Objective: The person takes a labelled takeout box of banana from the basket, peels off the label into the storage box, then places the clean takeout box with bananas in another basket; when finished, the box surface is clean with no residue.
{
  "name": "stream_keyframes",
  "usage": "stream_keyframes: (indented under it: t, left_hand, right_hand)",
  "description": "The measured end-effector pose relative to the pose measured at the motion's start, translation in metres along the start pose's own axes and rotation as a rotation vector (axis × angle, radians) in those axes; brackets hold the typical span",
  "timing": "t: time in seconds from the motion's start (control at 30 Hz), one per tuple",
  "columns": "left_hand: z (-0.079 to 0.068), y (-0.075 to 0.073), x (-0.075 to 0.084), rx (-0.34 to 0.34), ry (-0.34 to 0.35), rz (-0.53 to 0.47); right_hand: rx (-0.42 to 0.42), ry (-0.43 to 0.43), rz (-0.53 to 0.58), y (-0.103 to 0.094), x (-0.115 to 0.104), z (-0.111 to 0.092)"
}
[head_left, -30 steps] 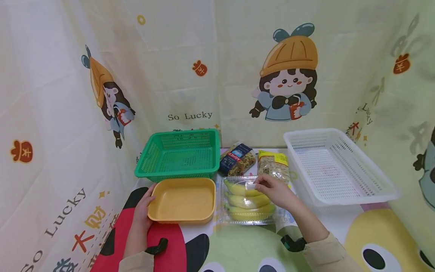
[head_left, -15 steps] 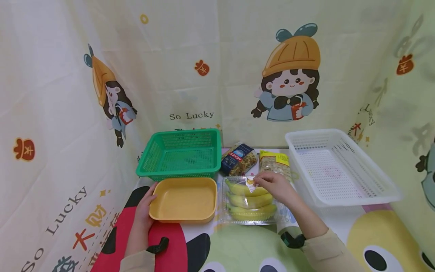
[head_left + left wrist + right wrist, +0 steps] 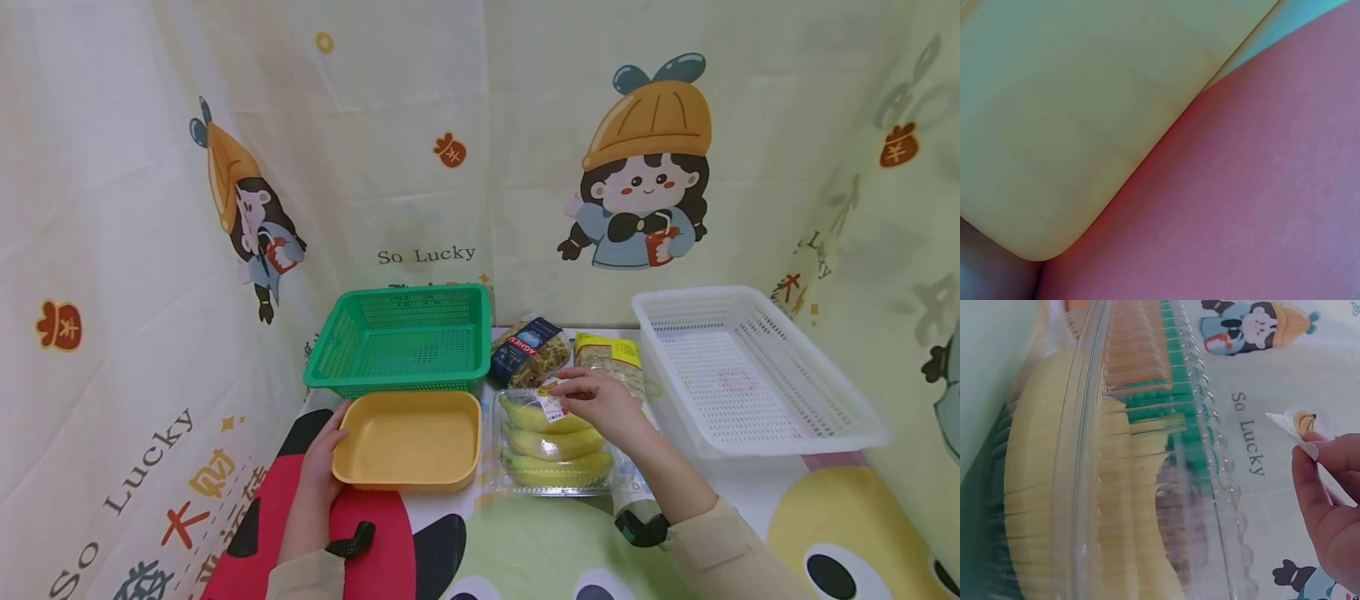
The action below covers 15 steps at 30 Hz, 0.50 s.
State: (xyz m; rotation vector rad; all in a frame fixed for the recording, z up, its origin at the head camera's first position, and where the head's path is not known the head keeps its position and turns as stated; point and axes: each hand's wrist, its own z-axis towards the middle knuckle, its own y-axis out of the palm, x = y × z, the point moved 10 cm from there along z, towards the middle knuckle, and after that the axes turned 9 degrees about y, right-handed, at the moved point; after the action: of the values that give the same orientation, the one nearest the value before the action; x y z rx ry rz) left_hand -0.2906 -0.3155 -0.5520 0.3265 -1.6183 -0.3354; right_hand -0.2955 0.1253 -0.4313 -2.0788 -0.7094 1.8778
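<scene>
In the head view my right hand (image 3: 606, 406) pinches a small white label with a banana picture (image 3: 552, 407) between thumb and fingertips, above a clear plastic box (image 3: 491, 483) of several bananas (image 3: 558, 471). The right wrist view shows the label (image 3: 1294, 432) bent at the fingertips, apart from the box's ridged wall (image 3: 1085, 487). My left hand (image 3: 321, 458) holds the left side of a yellow plastic tub (image 3: 405, 442) beside the bananas. Only the tub's pale wall (image 3: 1066, 144) fills much of the left wrist view; the left fingers are mostly hidden there.
Behind the tub stands a green basket (image 3: 408, 342). A pasta bag marked AGNESI (image 3: 528, 352) and a bag with a yellow label (image 3: 609, 357) lie behind the bananas. At the right is a white basket (image 3: 750, 375). A printed curtain (image 3: 420, 200) closes off the back.
My right hand has risen slightly, turning the label so its printed face shows. My left hand keeps its place on the tub; the whole head view has shifted a little.
</scene>
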Motion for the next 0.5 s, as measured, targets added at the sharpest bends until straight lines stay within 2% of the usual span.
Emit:
stream_keyframes:
  t: [0.23, 0.5]
  left_hand:
    - [-0.003, 0.005, 0.004, -0.012, 0.002, 0.008]
    - [0.003, -0.004, -0.004, 0.016, 0.01, 0.042]
  right_hand:
    - [-0.043, 0.022, -0.021, 0.009, -0.004, 0.006]
    - [-0.104, 0.03, -0.005, 0.023, -0.013, 0.015]
